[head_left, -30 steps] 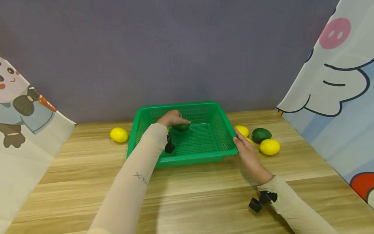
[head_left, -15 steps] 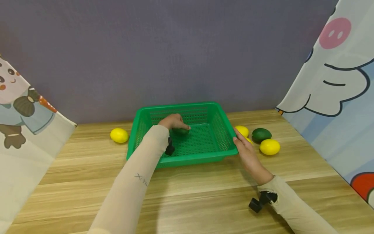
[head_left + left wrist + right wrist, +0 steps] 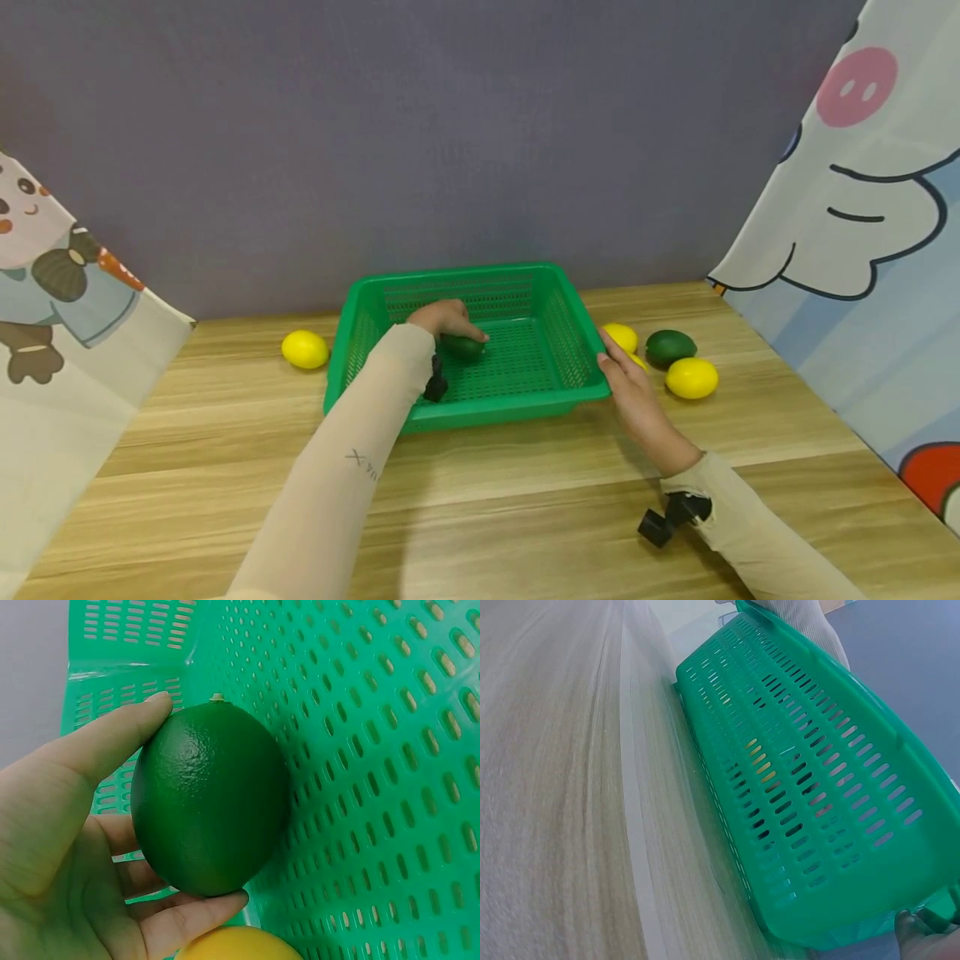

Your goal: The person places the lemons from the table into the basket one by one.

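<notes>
My left hand [image 3: 447,319] reaches into the green plastic basket [image 3: 487,407], thumb and fingers around a dark green lime [image 3: 211,799] with a small pale stem. In the head view the lime [image 3: 465,347] lies low over the basket floor; whether it bears on the floor I cannot tell. A yellow lemon [image 3: 240,945] shows just below the fingers in the left wrist view, inside the basket. My right hand [image 3: 634,396] grips the basket's right rim near the front corner, thumb on the near side. In the right wrist view only its fingertips [image 3: 909,928] show at the lower corner.
One lemon [image 3: 305,349] sits on the wooden table [image 3: 525,517] left of the basket. On the right are another green lime [image 3: 671,347], a lemon [image 3: 692,378], and lemons [image 3: 621,336] partly covered by my right hand. A grey wall [image 3: 450,150] rises behind.
My left hand has lowered slightly into the basket with the lime, and the lime has tilted a little. The right hand and the basket stay where they were.
</notes>
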A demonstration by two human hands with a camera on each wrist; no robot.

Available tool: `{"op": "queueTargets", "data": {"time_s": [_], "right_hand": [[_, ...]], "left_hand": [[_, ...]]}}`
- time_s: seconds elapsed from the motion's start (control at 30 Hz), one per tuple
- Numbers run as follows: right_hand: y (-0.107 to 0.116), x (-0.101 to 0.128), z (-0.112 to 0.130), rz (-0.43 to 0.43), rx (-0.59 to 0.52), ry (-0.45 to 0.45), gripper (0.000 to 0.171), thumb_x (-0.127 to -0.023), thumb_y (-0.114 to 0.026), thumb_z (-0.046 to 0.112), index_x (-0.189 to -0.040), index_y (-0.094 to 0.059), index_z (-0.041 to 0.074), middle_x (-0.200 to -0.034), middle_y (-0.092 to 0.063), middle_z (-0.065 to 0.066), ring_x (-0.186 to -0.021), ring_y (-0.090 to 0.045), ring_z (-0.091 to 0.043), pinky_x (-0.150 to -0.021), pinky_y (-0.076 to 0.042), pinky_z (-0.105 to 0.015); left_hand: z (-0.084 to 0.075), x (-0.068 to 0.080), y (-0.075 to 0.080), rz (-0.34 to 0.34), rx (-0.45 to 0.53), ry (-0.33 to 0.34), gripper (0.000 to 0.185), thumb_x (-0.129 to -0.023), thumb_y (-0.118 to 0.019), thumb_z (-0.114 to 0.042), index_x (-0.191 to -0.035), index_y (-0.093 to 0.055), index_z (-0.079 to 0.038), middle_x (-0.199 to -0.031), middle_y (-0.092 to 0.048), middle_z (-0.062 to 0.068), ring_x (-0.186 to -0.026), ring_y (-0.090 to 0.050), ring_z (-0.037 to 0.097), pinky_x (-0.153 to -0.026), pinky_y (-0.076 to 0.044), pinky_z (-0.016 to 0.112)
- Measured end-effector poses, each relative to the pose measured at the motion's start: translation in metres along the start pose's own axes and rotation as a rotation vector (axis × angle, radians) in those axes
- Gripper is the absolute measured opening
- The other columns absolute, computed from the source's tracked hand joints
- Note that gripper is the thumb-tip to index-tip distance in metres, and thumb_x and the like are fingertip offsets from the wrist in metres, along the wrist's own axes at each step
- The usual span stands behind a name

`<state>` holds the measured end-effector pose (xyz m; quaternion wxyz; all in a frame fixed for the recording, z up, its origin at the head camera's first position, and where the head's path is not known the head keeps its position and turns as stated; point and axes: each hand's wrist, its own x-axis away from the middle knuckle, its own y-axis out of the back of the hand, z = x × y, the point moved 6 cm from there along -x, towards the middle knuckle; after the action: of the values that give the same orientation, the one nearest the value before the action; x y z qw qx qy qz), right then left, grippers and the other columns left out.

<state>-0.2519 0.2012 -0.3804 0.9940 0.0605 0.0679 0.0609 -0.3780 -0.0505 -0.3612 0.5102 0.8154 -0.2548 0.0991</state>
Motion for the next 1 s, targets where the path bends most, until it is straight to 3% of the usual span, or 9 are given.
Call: {"op": "queueTargets", "data": {"time_s": [0.33,0.5,0.73,1.0], "right_hand": [[-0.001,0.002,0.0,0.004,0.005,-0.006,0.056,-0.104,-0.031,0.028,-0.151,-0.01,0.005,-0.157,-0.01,-0.009,-0.143,-0.011,-0.024,-0.115,-0.014,-0.047],[-0.001,0.002,0.0,0.003,-0.012,-0.009,0.055,-0.104,-0.03,0.028,-0.151,-0.01,0.005,-0.157,-0.011,-0.009,-0.142,-0.013,-0.024,-0.114,-0.015,-0.047],[-0.002,0.001,0.001,-0.002,-0.014,-0.009,0.055,-0.104,-0.03,0.027,-0.151,-0.01,0.005,-0.156,-0.011,-0.01,-0.142,-0.013,-0.025,-0.115,-0.015,-0.047],[-0.001,0.001,-0.001,-0.013,-0.005,-0.02,0.055,-0.104,-0.031,0.026,-0.151,-0.01,0.005,-0.156,-0.01,-0.012,-0.142,-0.013,-0.026,-0.115,-0.015,-0.048]], "left_hand": [[-0.001,0.005,-0.002,-0.002,0.001,-0.007,0.069,-0.086,-0.063,-0.049,-0.134,-0.044,-0.003,-0.137,-0.045,0.013,-0.123,-0.045,0.031,-0.097,-0.044,0.043],[-0.004,0.007,0.001,-0.008,-0.025,-0.024,0.068,-0.087,-0.061,-0.049,-0.133,-0.045,-0.003,-0.136,-0.045,0.014,-0.124,-0.044,0.031,-0.1,-0.042,0.044],[-0.009,0.013,0.011,-0.029,0.008,-0.061,0.064,-0.088,-0.06,-0.048,-0.132,-0.05,-0.003,-0.139,-0.045,0.014,-0.126,-0.043,0.031,-0.102,-0.04,0.045],[-0.014,0.024,0.034,-0.083,0.053,-0.113,0.056,-0.09,-0.06,-0.042,-0.131,-0.052,-0.005,-0.139,-0.046,0.012,-0.127,-0.043,0.031,-0.1,-0.041,0.049]]}}
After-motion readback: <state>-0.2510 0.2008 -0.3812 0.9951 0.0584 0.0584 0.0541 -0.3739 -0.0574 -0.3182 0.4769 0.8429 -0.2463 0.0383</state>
